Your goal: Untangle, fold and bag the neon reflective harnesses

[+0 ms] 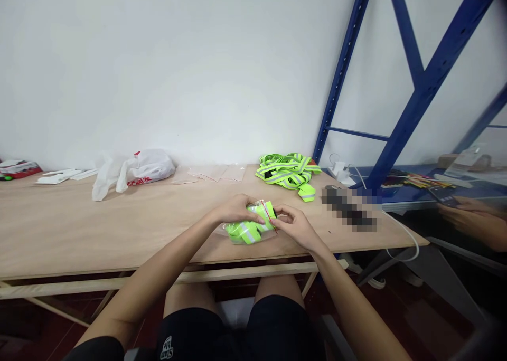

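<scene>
A clear plastic bag with a red line near its mouth lies over the front part of the table. Inside it is a folded neon-yellow strap with silver stripes; part of the strap shows at the bag's mouth. My left hand grips the bag and strap from the left, thumb on top. From the right, my right hand pinches the bag's edge by the red line. Behind the hands, a pile of neon-yellow reflective straps rests near the wall.
Flat clear bags lie by the wall, left of them a white plastic bag and white sheets. A blurred dark object and white charger are at right. Beyond the blue frame, another person's hands hold a phone.
</scene>
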Tool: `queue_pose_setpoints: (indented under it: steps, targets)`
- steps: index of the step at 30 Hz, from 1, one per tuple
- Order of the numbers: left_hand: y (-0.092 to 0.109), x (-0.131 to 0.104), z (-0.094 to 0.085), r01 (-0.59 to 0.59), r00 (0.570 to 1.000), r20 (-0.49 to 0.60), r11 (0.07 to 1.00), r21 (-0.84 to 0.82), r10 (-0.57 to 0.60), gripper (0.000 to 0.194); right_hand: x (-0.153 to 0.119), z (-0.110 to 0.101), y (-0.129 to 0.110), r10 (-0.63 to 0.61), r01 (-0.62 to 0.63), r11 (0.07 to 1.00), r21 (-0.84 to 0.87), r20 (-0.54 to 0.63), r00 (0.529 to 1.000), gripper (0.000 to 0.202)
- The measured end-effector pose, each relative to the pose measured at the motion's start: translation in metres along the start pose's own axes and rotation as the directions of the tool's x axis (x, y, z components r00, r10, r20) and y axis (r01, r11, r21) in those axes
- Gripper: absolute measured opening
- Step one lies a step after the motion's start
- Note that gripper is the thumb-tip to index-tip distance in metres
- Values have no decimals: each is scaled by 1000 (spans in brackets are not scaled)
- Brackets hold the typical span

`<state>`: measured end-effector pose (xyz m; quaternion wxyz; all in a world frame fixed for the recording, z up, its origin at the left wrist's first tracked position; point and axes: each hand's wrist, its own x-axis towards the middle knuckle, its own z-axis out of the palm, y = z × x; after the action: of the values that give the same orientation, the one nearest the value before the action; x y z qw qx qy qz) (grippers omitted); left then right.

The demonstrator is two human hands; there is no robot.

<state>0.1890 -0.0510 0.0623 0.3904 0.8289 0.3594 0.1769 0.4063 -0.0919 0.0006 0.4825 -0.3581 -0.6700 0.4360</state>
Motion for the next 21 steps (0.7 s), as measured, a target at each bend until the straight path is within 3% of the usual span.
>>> queue_pose_setpoints:
  steps: [4,9,12,16,21]
  targets:
    - [-6,2,-4,65,991,-126,966,249,-34,50,-3,3,11,40,-42,997,60,28,999,31]
    - [-4,0,-5,19,999,41,953,303,-33,58,-1,14,14,42,-40,998,54,-35,999,33]
    - [0,-2,-4,-30,998,60,934,357,9,65,0,18,11,25,-20,998,58,-72,997,34]
    - [4,-2,-3,-100,995,24,946,307,97,49,-1,20,10,35,-26,997,74,-123,992,39]
    - [6,-3,2,-170,985,13,960,222,172,41,-2,25,15,27,-19,995,97,-83,996,37]
